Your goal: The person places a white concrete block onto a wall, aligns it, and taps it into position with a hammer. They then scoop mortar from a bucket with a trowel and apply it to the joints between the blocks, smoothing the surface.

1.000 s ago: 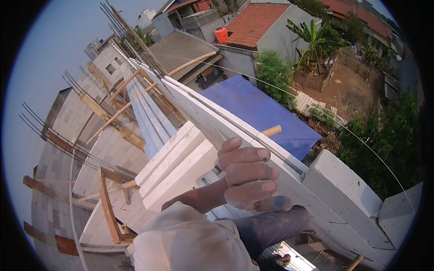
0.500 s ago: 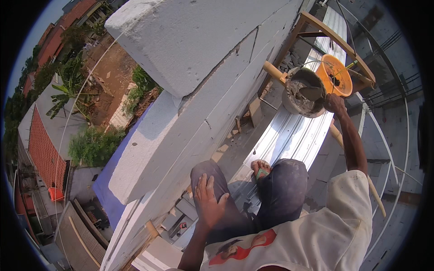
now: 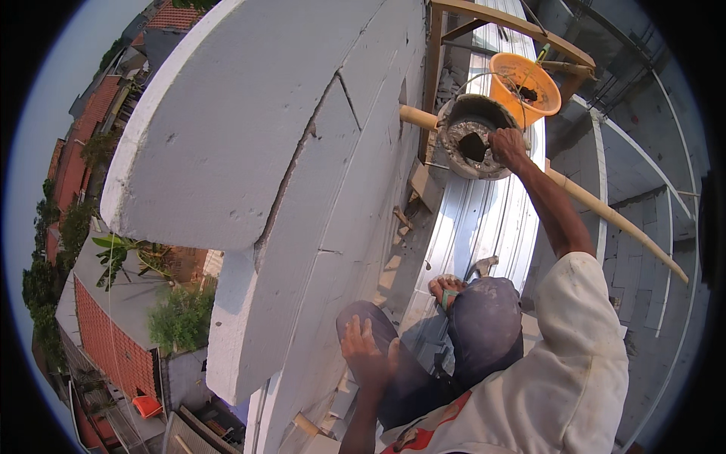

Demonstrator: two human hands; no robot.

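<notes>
Right hand (image 3: 508,145) grips trowel (image 3: 473,145) in mortar bucket (image 3: 475,136); left hand (image 3: 366,352) rests flat, fingers spread, on knee (image 3: 378,325) beside white block wall (image 3: 302,151).

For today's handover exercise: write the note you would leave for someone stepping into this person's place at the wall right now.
Right hand: reached out into the grey mortar bucket, gripping a dark trowel dipped in the mix.
Left hand: resting flat on the left knee, holding nothing.
Things: the orange bucket sits just beyond the grey one; the white block wall stands at the left; a hammer lies on the metal sheet by the foot.
Done: blocks stacked with visible joints.
Left: mortar is still in the bucket, none lifted yet.
</notes>
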